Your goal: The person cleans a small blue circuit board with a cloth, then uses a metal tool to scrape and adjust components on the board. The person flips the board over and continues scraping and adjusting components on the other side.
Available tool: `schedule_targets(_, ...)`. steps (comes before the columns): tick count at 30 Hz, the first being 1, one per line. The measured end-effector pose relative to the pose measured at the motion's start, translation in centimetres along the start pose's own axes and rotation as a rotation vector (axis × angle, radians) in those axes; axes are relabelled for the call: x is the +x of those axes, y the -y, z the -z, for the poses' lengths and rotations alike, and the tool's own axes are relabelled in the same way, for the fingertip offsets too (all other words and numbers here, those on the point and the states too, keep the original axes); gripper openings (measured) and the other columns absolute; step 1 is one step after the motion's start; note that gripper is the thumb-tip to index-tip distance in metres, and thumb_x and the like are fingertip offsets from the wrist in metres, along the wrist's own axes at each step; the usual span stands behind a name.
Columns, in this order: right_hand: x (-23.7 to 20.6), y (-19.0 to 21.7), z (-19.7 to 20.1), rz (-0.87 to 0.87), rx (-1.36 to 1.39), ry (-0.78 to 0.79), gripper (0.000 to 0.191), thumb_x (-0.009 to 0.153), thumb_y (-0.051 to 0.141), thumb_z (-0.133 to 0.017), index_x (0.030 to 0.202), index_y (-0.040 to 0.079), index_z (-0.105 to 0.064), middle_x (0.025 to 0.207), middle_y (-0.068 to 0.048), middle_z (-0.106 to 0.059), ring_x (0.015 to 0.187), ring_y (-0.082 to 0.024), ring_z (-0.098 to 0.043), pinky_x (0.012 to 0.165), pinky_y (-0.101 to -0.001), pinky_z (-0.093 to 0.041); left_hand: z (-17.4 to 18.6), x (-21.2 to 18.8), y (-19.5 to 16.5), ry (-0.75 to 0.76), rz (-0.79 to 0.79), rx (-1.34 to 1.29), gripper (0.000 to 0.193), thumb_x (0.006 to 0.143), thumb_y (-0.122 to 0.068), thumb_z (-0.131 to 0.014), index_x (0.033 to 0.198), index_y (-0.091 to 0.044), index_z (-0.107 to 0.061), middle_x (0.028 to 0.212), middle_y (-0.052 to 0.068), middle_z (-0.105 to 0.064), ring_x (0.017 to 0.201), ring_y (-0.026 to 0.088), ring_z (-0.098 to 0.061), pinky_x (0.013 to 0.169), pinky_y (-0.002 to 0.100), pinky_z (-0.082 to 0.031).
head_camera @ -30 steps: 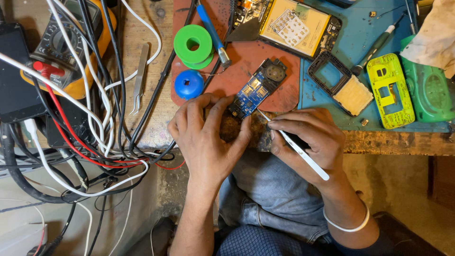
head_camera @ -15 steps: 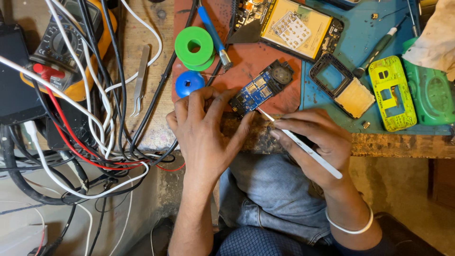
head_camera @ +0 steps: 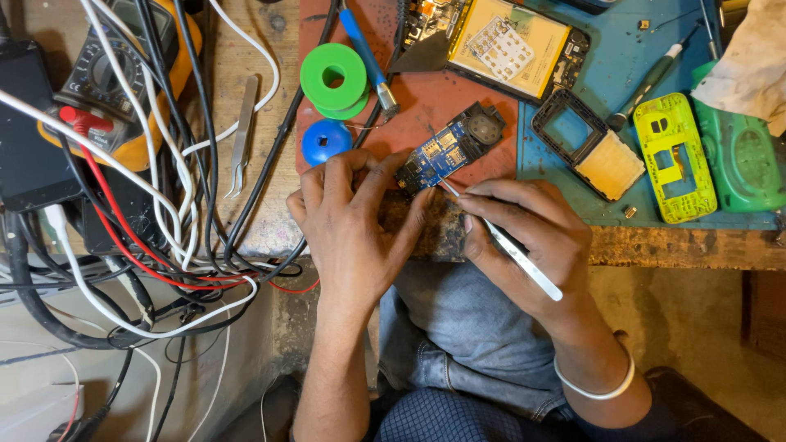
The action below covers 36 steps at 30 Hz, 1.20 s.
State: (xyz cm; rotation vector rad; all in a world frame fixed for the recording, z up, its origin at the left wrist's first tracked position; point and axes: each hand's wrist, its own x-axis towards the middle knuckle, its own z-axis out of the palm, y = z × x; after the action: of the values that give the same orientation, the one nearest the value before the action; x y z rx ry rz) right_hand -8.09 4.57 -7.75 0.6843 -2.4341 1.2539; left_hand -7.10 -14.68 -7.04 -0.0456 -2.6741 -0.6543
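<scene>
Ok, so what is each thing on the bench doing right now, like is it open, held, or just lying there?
Small blue circuit board: bare, out of any case, steadied by the left hand.
Thin white-handled tool: held by the right hand, tip on the board.
Yellow plastic phone shell: empty, lying flat.
Black phone frame: taken apart, lying flat.
Green solder spool: lying untouched.
Metal tweezers: lying untouched.

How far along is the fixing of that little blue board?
Done: the phone looks taken apart, since its yellow shell and black frame lie loose on the blue mat. In hand: the left hand steadies the blue circuit board while the right hand touches it with white tweezers. Left: nothing is put back together yet.
</scene>
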Motion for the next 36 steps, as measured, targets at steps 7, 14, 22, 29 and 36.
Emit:
schedule_targets(7,0.42,0.28,-0.39,0.031,-0.003,0.002,0.030,0.085,-0.005,-0.079,0.114,0.001,-0.075,0.116,-0.010,-0.073,0.102,-0.025,-0.070,0.092,-0.0344,-0.056,-0.03,-0.06,0.17,-0.014,-0.024,-0.007,0.043,0.089,-0.039,-0.082,0.125,-0.017,-0.073,0.120,0.000,-0.064,0.113,0.029,-0.051,0.094,0.046,-0.033)
schedule_targets(14,0.57,0.76,-0.45,-0.016,0.026,-0.009,0.030,0.085,-0.008,-0.078,0.113,0.000,-0.074,0.114,-0.010,-0.073,0.099,-0.023,-0.071,0.089,-0.0324,-0.057,0.07,0.11,0.18,-0.010,-0.013,-0.012,0.042,0.089,-0.039,-0.082,0.124,-0.017,-0.074,0.119,0.001,-0.064,0.114,0.029,-0.052,0.092,0.046,-0.033)
schedule_targets(22,0.44,0.45,-0.53,-0.031,0.057,-0.025,0.030,0.084,-0.007,-0.079,0.112,0.001,-0.074,0.115,-0.009,-0.073,0.100,-0.022,-0.071,0.091,-0.0317,-0.057,0.04,0.03,0.20,-0.006,-0.027,0.010,0.041,0.089,-0.039,-0.081,0.123,-0.018,-0.074,0.119,0.000,-0.063,0.116,0.030,-0.052,0.091,0.046,-0.033)
schedule_targets(29,0.38,0.54,-0.54,-0.041,0.053,-0.014,0.034,0.082,-0.007,-0.079,0.114,0.001,-0.075,0.116,-0.009,-0.073,0.102,-0.022,-0.070,0.092,-0.0312,-0.057,0.15,0.06,0.15,0.003,-0.019,-0.005,0.042,0.090,-0.040,-0.081,0.124,-0.016,-0.073,0.119,0.001,-0.063,0.113,0.028,-0.051,0.090,0.046,-0.032)
schedule_targets(36,0.34,0.21,-0.58,-0.057,0.037,-0.023,0.031,0.082,-0.006,-0.080,0.112,0.003,-0.075,0.114,-0.008,-0.074,0.099,-0.021,-0.071,0.089,-0.0311,-0.057,0.09,-0.08,-0.11,0.004,-0.028,-0.008,0.040,0.090,-0.038,-0.081,0.123,-0.016,-0.074,0.118,0.000,-0.064,0.113,0.028,-0.051,0.092,0.045,-0.033)
